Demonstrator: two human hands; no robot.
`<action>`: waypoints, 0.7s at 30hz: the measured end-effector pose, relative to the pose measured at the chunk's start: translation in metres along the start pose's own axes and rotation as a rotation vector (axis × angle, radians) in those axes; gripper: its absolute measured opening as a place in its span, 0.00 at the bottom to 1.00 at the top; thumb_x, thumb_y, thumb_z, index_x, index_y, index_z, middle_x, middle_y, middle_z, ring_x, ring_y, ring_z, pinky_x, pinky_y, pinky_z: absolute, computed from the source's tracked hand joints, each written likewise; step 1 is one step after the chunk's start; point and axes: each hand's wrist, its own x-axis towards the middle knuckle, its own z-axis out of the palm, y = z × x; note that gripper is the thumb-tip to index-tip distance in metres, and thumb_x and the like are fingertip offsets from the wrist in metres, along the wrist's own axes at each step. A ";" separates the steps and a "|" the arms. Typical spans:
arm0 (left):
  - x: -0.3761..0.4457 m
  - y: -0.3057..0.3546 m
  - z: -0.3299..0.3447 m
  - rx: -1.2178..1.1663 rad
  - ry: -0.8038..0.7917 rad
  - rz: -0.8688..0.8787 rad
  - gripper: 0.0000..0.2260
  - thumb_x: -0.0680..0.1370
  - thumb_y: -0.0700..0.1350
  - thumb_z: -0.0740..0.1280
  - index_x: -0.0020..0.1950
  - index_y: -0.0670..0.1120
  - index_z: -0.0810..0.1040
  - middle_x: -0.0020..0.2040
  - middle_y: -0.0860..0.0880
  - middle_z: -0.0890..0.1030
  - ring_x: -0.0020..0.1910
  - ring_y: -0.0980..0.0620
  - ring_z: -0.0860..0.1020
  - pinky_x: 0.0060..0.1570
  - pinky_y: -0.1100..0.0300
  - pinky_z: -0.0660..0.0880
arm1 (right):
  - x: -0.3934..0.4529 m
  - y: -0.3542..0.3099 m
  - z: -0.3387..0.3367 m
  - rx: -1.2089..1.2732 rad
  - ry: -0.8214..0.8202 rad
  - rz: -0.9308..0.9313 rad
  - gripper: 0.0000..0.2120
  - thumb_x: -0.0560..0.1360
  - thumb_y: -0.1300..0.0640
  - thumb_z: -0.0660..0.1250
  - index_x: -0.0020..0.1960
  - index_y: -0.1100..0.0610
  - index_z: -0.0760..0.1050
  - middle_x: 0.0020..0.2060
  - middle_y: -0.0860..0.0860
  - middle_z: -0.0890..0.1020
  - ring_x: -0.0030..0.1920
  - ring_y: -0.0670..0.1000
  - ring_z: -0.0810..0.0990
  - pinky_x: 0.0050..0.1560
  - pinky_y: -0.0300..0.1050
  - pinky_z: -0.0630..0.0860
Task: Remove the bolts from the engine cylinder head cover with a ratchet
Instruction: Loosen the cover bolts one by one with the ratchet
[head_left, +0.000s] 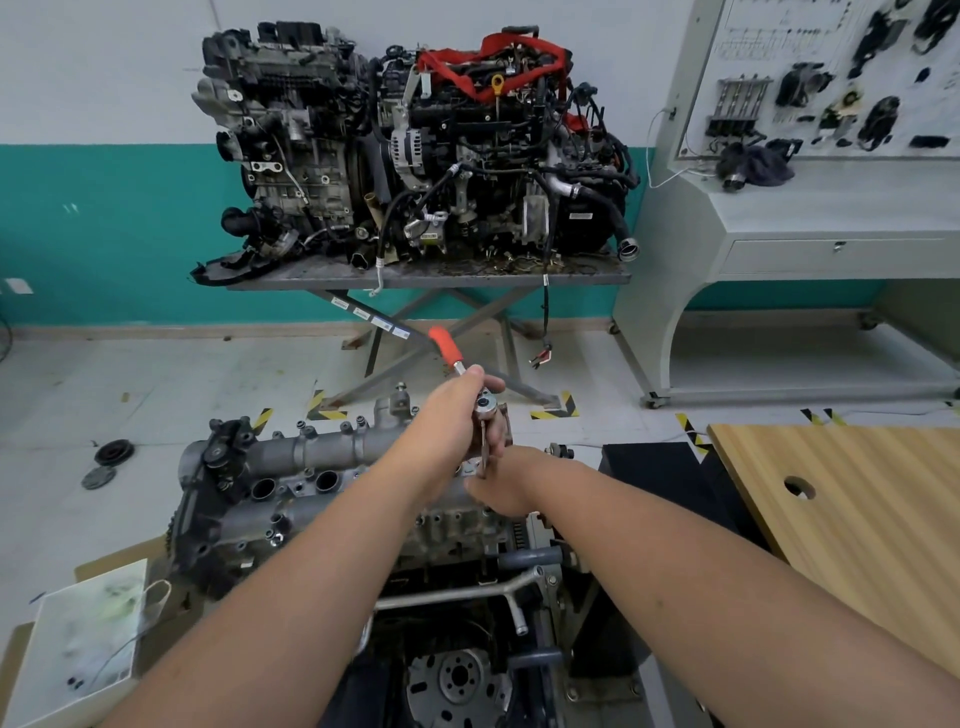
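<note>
The ratchet (486, 404) head was gripped by the left hand (457, 410), handle angled away; the right hand (498, 493) fingers were hidden below.

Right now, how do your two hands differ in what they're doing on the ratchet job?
The left hand is higher and grips the ratchet at its head; the right hand sits lower, down by the cylinder head cover. The left hand's grip is plain to see, with the orange handle sticking up beyond it; what the right hand's fingers hold is hidden. Both reach to the same spot on the engine.
</note>
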 end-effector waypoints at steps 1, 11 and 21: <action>0.000 0.004 -0.002 0.057 -0.029 -0.015 0.16 0.85 0.53 0.52 0.58 0.43 0.73 0.26 0.47 0.73 0.27 0.46 0.74 0.35 0.55 0.72 | 0.000 -0.001 -0.001 -0.028 -0.002 0.006 0.24 0.84 0.47 0.50 0.74 0.59 0.68 0.68 0.60 0.73 0.67 0.58 0.72 0.67 0.53 0.69; 0.003 0.053 0.006 1.274 -0.167 0.117 0.10 0.82 0.46 0.57 0.51 0.43 0.75 0.37 0.48 0.83 0.34 0.50 0.79 0.33 0.56 0.71 | -0.009 -0.004 -0.002 -0.017 0.040 -0.034 0.17 0.84 0.49 0.51 0.47 0.56 0.73 0.48 0.56 0.76 0.55 0.59 0.74 0.56 0.50 0.70; -0.004 -0.012 -0.008 1.306 0.404 1.191 0.22 0.75 0.59 0.65 0.31 0.43 0.73 0.33 0.47 0.74 0.31 0.46 0.72 0.35 0.53 0.69 | -0.011 -0.015 -0.001 0.043 0.240 0.010 0.14 0.84 0.58 0.51 0.65 0.56 0.71 0.48 0.47 0.69 0.47 0.45 0.68 0.49 0.38 0.65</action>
